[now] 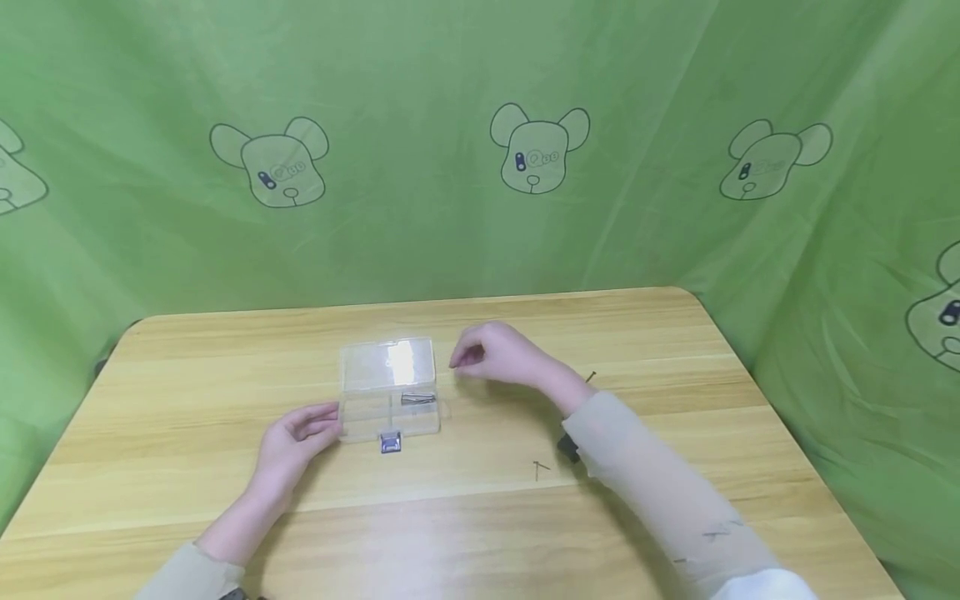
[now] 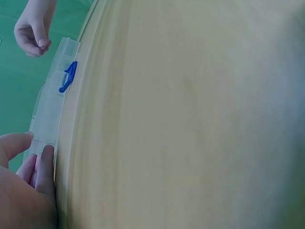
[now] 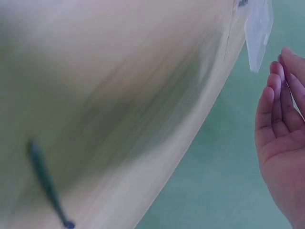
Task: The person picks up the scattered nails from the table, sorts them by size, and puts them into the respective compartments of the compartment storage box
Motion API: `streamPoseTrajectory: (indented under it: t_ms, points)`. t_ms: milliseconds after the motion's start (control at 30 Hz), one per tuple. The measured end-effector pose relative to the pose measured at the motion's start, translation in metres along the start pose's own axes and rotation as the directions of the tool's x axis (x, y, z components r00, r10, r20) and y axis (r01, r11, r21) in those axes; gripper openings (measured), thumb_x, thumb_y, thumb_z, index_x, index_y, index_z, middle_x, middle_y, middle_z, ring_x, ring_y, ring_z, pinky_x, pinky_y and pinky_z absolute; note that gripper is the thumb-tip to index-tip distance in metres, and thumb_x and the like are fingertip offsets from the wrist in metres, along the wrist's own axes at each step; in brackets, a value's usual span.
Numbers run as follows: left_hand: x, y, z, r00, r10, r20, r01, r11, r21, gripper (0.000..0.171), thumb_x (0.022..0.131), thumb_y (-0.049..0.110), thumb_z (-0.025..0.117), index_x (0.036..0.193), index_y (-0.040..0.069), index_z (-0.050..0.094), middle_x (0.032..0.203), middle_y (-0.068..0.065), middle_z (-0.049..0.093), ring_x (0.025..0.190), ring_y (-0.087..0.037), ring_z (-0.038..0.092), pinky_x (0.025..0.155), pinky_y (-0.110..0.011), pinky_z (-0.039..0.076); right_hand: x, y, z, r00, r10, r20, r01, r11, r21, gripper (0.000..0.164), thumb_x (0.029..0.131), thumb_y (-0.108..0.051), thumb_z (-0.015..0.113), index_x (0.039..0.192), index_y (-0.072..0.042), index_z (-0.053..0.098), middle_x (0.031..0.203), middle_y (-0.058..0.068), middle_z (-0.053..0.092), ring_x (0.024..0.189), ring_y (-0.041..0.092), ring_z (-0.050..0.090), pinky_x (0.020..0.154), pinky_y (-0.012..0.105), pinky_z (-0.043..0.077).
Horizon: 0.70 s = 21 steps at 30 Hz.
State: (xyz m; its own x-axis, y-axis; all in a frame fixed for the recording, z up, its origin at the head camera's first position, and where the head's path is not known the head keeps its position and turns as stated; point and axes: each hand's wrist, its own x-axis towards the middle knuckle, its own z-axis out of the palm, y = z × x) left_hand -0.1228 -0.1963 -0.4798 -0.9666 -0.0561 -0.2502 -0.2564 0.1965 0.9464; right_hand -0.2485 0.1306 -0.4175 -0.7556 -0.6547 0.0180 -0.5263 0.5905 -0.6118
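Note:
A clear plastic compartment box (image 1: 365, 427) with a blue latch (image 1: 390, 442) lies on the table, its transparent lid (image 1: 367, 367) folded back. Several slim metal pieces like nails or screws (image 1: 417, 399) lie together in its back right compartment. My left hand (image 1: 298, 437) holds the box's left end, thumb on one side and fingertips against the wall, as the left wrist view shows. To the right of the lid, my right hand (image 1: 491, 354) is raised with thumb and index fingertips together. Nothing shows between those fingertips in the right wrist view.
Small thin nails or screws (image 1: 541, 466) lie on the wooden table (image 1: 450, 517), and another (image 1: 591, 377) sits behind the right forearm. A black object (image 1: 568, 448) is partly hidden by the right sleeve. A green curtain (image 1: 420, 233) surrounds the table's back and sides.

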Motion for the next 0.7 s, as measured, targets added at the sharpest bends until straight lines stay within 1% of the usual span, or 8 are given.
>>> streamPoseTrajectory:
  t_ms: [267,533,700]
  points:
    - [0.0,0.0,0.0,1.0,-0.002,0.0,0.002,1.0,0.004,0.051,0.1,0.008,0.072,0.147,-0.005,0.055,0.148,-0.024,0.062,0.098,0.013,0.065,0.095,-0.003,0.05,-0.017,0.021,-0.015,0.999,0.026,-0.041,-0.026,1.0,0.002,0.01,0.091,-0.008,0.082,0.101,-0.006,0.081,0.096,0.003,0.078,0.087,0.013,0.069,0.084,0.026,0.062]
    - [-0.001,0.0,0.0,1.0,-0.006,-0.005,0.006,1.0,0.006,0.051,0.1,0.008,0.073,0.146,-0.004,0.056,0.147,-0.024,0.063,0.098,0.013,0.065,0.095,-0.003,0.051,-0.037,0.035,-0.032,0.996,0.064,-0.059,-0.065,0.998,-0.001,0.011,0.091,-0.007,0.082,0.102,-0.003,0.08,0.098,0.005,0.079,0.09,0.015,0.07,0.087,0.031,0.063]
    - [-0.001,-0.001,0.001,1.0,-0.005,-0.009,0.005,1.0,0.0,0.051,0.099,0.008,0.073,0.146,-0.005,0.056,0.147,-0.024,0.064,0.098,0.012,0.066,0.095,-0.003,0.051,-0.048,0.049,-0.04,0.995,0.073,-0.072,-0.074,0.997,-0.012,0.011,0.091,-0.007,0.082,0.101,-0.003,0.08,0.098,0.006,0.079,0.089,0.016,0.071,0.088,0.033,0.064]
